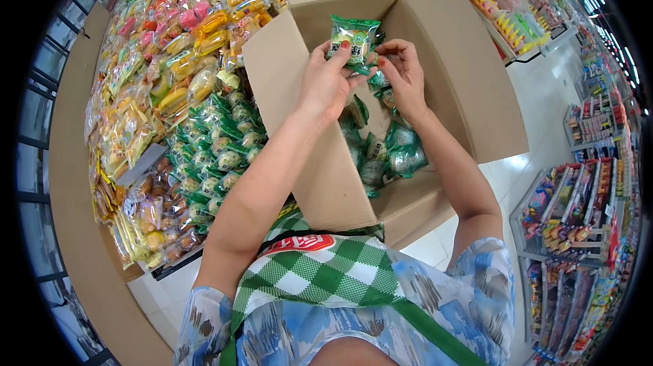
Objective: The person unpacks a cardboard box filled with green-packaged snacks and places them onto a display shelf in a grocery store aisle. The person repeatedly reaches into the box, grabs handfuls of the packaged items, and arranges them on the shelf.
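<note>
Over an open cardboard box, my left hand holds a green wrapped snack packet upright, its thumb across the printed front. My right hand is close beside it, thumb and fingers bent near the packet's lower right corner; whether they pinch its edge or another small packet is unclear. Several more green wrapped snacks lie loose on the bottom of the box, some partly hidden by my hands and the box wall.
Left of the box, a wide display holds rows of green wrapped snacks, yellow packaged breads and pink packets. A grey divider stands among them. Box flaps spread outward. At the right are stocked shelves beyond the tiled floor.
</note>
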`<state>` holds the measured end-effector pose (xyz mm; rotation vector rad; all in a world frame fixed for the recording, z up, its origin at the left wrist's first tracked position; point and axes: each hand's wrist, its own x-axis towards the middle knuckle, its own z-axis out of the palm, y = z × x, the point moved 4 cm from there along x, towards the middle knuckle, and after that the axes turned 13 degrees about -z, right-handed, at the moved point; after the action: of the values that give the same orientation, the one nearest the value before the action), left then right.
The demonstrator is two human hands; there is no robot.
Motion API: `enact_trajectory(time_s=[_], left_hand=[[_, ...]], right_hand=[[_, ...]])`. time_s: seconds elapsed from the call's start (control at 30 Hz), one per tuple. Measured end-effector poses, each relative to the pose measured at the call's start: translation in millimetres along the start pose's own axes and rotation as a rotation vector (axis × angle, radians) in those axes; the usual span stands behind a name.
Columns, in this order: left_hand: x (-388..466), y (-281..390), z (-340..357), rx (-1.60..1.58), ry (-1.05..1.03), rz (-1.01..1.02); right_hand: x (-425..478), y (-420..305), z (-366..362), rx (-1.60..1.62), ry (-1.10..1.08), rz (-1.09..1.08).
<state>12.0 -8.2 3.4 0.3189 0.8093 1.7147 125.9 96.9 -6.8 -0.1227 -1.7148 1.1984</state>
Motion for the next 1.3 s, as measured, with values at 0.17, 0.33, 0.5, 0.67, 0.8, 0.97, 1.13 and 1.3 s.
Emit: enact_trajectory(time_s=[0.17, 0.33, 0.5, 0.67, 0.8, 0.97, 1.13, 1.3], left_hand=[[-11, 2, 13, 0.000, 0.008, 0.053], [-9, 0, 11, 0.050, 0.034, 0.031], [-9, -2, 3, 0.216, 0.111, 0.095], [-9, -9, 5, 0.318, 0.132, 0.158], [-8, -14, 10, 0.411, 0.240, 0.057], [8, -25, -6, 0.451, 0.326, 0.337], [2, -20, 3, 0.514, 0.211, 0.196], [6, -26, 3, 0.703, 0.128, 0.185]], right_hand=[[-51, 61, 0, -0.704, -0.518, 0.422], [-59, 78, 9, -0.736, -0.835, 0.427], [-2, 28, -24, -0.189, -0.343, 0.549], [9, 1, -31, 0.160, -0.233, 0.522], [-3, -3, -20, 0.121, -0.165, 0.544], [-10, -14, 12, 0.381, 0.055, 0.647], [-7, -15, 5, 0.374, -0.010, 0.555], [-10, 5, -10, 0.340, 0.162, 0.556]])
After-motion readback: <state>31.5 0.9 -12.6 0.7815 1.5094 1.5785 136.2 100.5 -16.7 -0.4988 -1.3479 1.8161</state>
